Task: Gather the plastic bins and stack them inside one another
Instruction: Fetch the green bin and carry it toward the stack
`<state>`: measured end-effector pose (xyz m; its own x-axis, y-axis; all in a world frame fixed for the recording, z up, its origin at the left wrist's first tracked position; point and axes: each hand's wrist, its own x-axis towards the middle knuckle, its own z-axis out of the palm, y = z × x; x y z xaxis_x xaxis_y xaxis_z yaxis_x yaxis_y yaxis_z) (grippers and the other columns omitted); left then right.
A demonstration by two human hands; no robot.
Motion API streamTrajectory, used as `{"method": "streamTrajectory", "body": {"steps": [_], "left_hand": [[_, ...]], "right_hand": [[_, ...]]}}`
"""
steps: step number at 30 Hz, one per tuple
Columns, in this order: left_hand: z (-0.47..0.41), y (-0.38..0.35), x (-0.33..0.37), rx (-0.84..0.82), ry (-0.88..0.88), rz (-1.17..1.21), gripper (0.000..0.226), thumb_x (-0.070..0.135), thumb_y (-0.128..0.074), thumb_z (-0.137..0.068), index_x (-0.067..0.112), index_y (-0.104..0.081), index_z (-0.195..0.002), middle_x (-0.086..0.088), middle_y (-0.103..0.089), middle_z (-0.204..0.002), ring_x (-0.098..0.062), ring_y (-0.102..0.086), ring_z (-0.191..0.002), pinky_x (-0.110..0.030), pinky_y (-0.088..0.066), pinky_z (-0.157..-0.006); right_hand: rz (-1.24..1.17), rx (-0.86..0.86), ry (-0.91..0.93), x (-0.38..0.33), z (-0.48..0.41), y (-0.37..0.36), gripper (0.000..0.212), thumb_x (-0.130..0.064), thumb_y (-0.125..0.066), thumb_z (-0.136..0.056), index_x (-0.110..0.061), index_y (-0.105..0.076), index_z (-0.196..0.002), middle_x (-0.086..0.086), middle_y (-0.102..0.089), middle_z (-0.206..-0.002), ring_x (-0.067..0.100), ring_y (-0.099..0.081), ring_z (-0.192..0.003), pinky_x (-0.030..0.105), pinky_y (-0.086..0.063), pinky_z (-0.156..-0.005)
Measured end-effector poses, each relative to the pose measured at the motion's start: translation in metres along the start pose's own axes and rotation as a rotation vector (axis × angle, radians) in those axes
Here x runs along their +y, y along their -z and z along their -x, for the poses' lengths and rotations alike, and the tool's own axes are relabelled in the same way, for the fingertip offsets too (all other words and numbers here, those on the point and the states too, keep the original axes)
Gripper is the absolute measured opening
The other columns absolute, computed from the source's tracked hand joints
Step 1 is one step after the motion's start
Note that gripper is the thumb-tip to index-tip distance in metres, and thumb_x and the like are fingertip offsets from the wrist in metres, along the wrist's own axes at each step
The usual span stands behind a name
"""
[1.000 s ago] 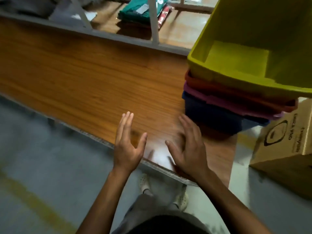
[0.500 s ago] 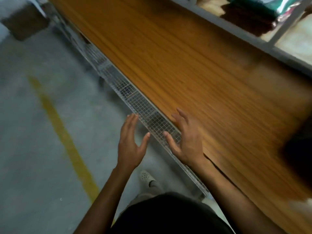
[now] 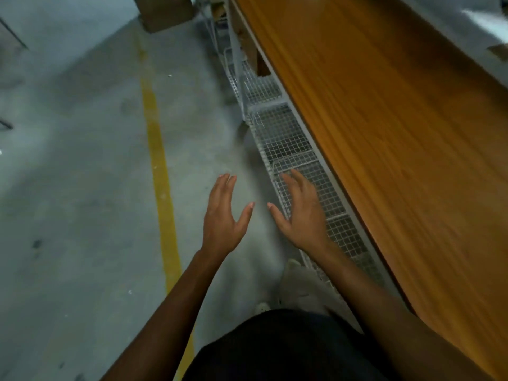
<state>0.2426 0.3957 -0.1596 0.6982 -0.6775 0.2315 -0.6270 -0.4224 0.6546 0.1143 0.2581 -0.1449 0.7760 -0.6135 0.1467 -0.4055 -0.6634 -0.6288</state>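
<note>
Bins lie out of view, so left grip (image 3: 223, 220) and right grip (image 3: 302, 215), both spread and empty left of the bench (image 3: 384, 133), should probably meet the next one two-handed.

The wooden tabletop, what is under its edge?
A white wire-mesh tray runs below the edge of the wooden tabletop. Whatever lies deeper under is covered by the top.

No plastic bin shows in the head view: the visible stretch of wooden desk (image 3: 398, 133) carries none, and the left hand (image 3: 224, 215) and right hand (image 3: 302, 213), fingers straight and spread, hold none
</note>
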Motion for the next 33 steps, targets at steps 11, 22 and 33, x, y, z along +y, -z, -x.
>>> {"method": "streamTrajectory", "body": {"steps": [11,22,33], "left_hand": [[-0.209,0.009,-0.056,0.158,0.07,-0.035,0.065,0.041,-0.055,-0.093,0.006,-0.04,-0.147,-0.01,-0.039,-0.154,-0.022,-0.031,-0.146,-0.035,-0.029,-0.119],[-0.378,0.012,-0.097,0.215,0.233,-0.043,0.069,0.051,-0.051,-0.091,0.016,-0.036,-0.149,-0.005,-0.038,-0.156,-0.018,-0.031,-0.146,-0.03,-0.029,-0.115],[-0.589,0.032,-0.236,0.26,0.209,0.01,0.065,0.038,-0.058,-0.093,0.01,-0.038,-0.148,-0.009,-0.039,-0.154,-0.021,-0.032,-0.145,-0.042,-0.033,-0.116]], "right_hand": [[-0.083,-0.067,0.102,0.004,-0.238,-0.04,0.07,-0.054,-0.051,-0.089,-0.016,-0.04,-0.147,0.009,-0.032,-0.158,0.025,-0.032,-0.143,0.042,-0.033,-0.112],[-0.137,-0.18,0.183,-0.017,-0.443,-0.065,0.068,-0.049,-0.057,-0.093,-0.022,-0.031,-0.15,0.004,-0.027,-0.159,0.021,-0.027,-0.145,0.036,-0.03,-0.112],[-0.1,-0.121,0.173,-0.046,-0.66,-0.151,0.066,-0.047,-0.058,-0.091,-0.02,-0.036,-0.148,0.007,-0.033,-0.157,0.022,-0.031,-0.144,0.034,-0.029,-0.112]]}}
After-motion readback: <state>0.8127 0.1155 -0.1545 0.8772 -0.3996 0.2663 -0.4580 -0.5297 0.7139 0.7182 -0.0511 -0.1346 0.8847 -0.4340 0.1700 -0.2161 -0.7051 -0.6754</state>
